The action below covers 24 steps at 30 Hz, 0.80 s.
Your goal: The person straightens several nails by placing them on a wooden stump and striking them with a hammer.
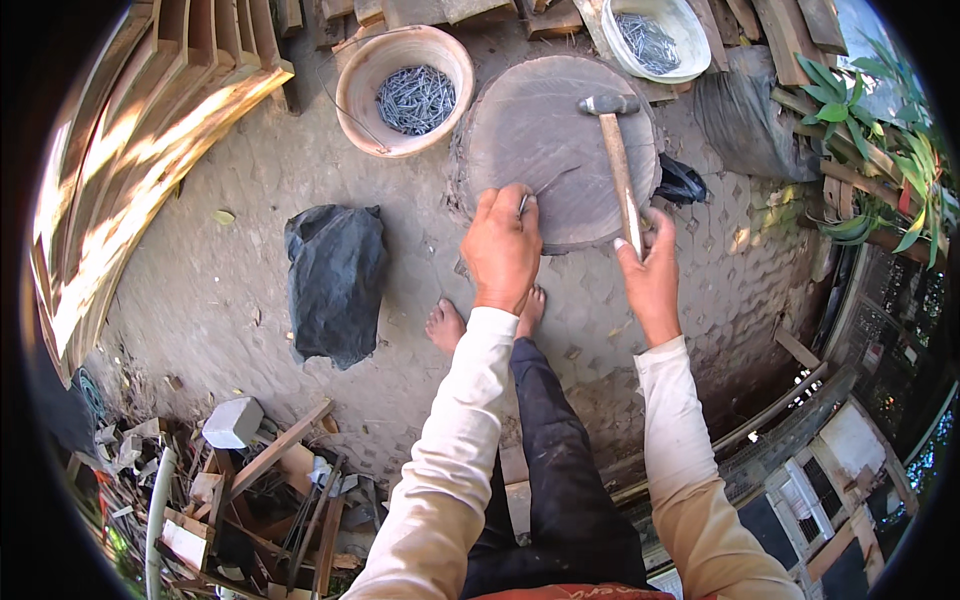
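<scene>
My right hand (650,275) is wrapped round the lower end of a hammer's wooden handle. The hammer (618,165) slants across the right part of a round tree stump (510,120), its metal head toward the far side. Over the stump's near left edge, my left hand (503,245) is closed with the thumb and fingers pinching a thin, shiny nail (522,206). A thin dark line runs from near these fingertips across the stump top; whether it is a shadow or a crack I cannot tell.
A clay bowl (352,85) of nails stands beyond the stump's left side, a white tub (690,45) of nails at its far right. A black plastic sheet (335,285) lies left of my feet. Curved planks (150,130) lean far left; scrap wood (285,450) piles near left.
</scene>
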### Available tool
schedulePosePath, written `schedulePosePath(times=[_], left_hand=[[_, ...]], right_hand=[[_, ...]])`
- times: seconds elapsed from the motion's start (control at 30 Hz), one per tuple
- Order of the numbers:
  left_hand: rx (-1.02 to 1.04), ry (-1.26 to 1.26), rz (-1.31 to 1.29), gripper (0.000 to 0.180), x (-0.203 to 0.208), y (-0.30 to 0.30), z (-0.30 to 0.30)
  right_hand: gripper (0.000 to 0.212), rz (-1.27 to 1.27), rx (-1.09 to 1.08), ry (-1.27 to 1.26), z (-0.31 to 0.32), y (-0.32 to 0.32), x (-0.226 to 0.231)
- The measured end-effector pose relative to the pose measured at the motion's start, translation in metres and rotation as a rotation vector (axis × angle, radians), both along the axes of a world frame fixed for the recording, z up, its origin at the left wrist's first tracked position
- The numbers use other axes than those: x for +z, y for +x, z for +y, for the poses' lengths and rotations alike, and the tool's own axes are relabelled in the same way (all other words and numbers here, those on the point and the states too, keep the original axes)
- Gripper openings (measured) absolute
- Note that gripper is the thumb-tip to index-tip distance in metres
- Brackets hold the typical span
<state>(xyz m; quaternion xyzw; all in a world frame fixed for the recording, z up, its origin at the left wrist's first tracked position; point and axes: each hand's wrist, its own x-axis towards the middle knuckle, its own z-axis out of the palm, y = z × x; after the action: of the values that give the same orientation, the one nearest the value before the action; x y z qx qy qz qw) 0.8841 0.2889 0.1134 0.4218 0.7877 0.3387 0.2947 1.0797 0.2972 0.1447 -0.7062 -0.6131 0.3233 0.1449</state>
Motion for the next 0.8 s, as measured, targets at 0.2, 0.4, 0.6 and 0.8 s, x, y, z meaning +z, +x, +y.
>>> schedulePosePath(times=[0.2, 0.4, 0.6, 0.8], left_hand=[[0.091, -0.078, -0.046, 0.014, -0.008, 0.0, 0.001], [0.073, -0.091, 0.013, 0.015, -0.001, 0.0, 0.003], [0.08, -0.099, 0.02, 0.014, -0.002, 0.004, 0.001], [0.064, -0.122, -0.009, 0.013, -0.002, 0.003, -0.003]], right_hand=[[0.033, 0.305, -0.137, -0.283, -0.052, 0.001, 0.041], [0.035, 0.058, 0.148, -0.173, -0.077, -0.009, 0.046], [0.032, 0.035, 0.113, -0.046, -0.072, -0.014, 0.042], [0.031, 0.048, 0.184, -0.118, -0.058, -0.023, 0.059]])
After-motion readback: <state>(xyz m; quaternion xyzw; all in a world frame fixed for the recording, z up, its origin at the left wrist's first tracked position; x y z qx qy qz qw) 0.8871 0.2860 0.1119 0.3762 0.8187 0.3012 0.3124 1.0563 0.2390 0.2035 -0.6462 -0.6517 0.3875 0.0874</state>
